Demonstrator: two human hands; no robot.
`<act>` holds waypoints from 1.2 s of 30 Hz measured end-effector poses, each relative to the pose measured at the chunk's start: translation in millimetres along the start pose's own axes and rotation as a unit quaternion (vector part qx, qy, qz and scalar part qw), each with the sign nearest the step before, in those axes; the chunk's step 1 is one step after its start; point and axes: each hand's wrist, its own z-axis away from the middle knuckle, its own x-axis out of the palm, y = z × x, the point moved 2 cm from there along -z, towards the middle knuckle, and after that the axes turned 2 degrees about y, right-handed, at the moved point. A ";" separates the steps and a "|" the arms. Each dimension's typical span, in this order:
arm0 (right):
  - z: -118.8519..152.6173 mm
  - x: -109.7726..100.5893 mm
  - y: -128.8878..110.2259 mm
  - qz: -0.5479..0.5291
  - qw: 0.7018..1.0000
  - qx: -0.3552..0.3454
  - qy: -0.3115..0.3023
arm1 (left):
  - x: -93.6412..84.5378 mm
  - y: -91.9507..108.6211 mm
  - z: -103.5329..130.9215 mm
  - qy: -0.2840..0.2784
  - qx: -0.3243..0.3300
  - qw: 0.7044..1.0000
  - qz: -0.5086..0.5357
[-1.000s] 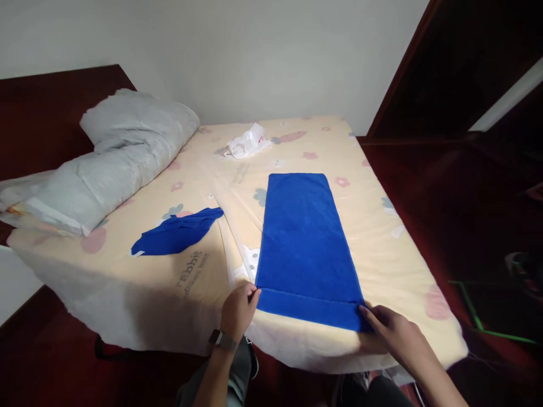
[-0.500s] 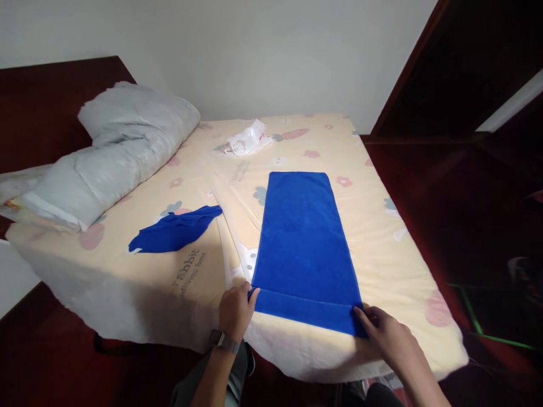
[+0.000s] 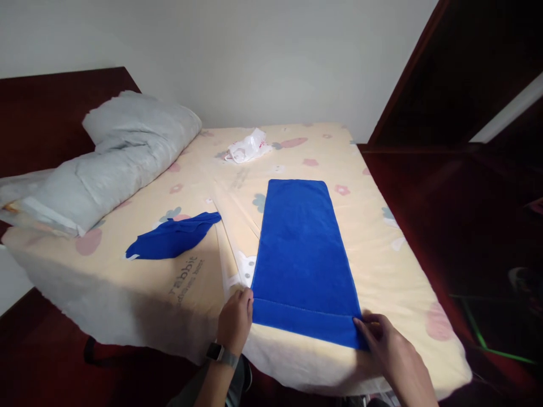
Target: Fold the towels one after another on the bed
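Pinching blue towel [image 3: 302, 243], your left hand [image 3: 234, 322] and right hand [image 3: 394, 350] were closed | folded strip [image 3: 303, 323] lay between them | even tension suited it

Seen from a camera worn on the person's head, a bed [image 3: 382, 271] stretches from its near edge to a pale wall [image 3: 271, 62] beyond. The single view faces forward and down from above the near side, close enough that the left hand [image 3: 235, 321] and right hand [image 3: 392, 345] reach in from the bottom of the frame. Its wide sweep takes in a dark headboard [image 3: 42, 113] at far left and reddish floor [image 3: 407, 186] at right.
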 end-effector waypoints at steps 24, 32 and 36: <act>15.5 4.4 -4.4 0.031 0.943 -0.330 -0.030 | -15.8 4.4 15.6 -0.045 0.221 0.969 0.096; 8.4 5.2 9.3 0.017 0.946 -0.323 -0.016 | -17.1 -18.5 4.6 -0.056 0.162 0.978 0.118; 4.2 3.7 8.8 -0.024 0.955 -0.295 -0.001 | -15.4 -24.3 2.3 -0.067 0.142 0.975 0.156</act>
